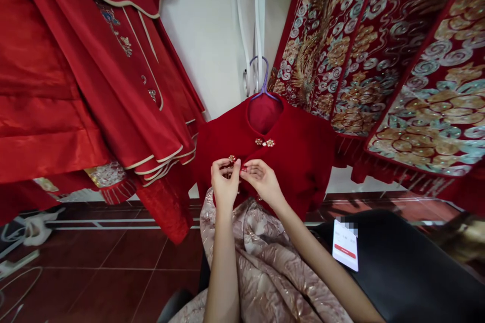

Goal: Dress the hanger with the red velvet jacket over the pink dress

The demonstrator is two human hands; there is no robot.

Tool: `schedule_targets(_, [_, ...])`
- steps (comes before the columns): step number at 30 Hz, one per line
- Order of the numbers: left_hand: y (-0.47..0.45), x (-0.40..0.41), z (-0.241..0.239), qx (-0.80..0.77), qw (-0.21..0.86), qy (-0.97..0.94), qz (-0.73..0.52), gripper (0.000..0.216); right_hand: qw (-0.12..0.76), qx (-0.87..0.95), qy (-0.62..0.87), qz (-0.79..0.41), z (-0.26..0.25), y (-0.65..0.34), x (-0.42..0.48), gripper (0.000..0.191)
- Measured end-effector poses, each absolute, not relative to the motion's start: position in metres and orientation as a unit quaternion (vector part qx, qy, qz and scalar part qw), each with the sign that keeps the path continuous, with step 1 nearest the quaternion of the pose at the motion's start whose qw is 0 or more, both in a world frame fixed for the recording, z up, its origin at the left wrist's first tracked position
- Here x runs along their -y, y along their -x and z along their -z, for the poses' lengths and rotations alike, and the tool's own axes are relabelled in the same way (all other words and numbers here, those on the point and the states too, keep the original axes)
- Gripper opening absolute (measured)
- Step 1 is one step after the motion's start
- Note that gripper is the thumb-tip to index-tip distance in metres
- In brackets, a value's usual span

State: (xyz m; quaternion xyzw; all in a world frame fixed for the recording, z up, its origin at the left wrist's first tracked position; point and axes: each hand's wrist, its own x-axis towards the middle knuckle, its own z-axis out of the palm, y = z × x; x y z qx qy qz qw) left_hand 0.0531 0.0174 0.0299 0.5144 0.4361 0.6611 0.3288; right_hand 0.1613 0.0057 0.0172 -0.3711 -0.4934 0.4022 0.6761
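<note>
A dark red velvet jacket (pixel 299 156) hangs on a purple hanger (pixel 262 78) in front of me. A pearl clasp (pixel 264 142) at its collar is fastened. Lower on the front, both hands meet at a second pearl clasp (pixel 232 158). My left hand (pixel 224 181) pinches the jacket's edge just under that clasp. My right hand (pixel 261 177) pinches the opposite edge, its fingertips touching the left hand's. A pale pink brocade skirt (pixel 261 262) hangs below the jacket, under my forearms.
Red satin embroidered robes (pixel 94 86) hang on the left. Heavily embroidered red and gold skirts (pixel 386 60) hang on the right. A black chair (pixel 409 272) with a white tag (pixel 345 245) stands at the lower right. The floor has dark red tiles (pixel 94 272); white cables (pixel 26 232) lie at the left.
</note>
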Motion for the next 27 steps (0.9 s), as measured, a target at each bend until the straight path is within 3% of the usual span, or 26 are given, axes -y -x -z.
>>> schedule_targets(7, [-0.038, -0.026, -0.021, -0.358, 0.43, -0.491, -0.668, 0.034, 0.685, 0.511, 0.428, -0.293, -0.001, -0.16, 0.002, 0.025])
schedule_targets(13, [-0.036, -0.025, -0.02, -0.357, 0.426, -0.525, -0.644, 0.025, 0.697, 0.54, 0.432, -0.192, -0.008, -0.161, 0.003, 0.019])
schedule_targets(27, [-0.033, -0.023, -0.02, -0.378, 0.397, -0.566, -0.615, 0.026, 0.672, 0.577, 0.437, -0.156, -0.013, -0.164, -0.004, 0.016])
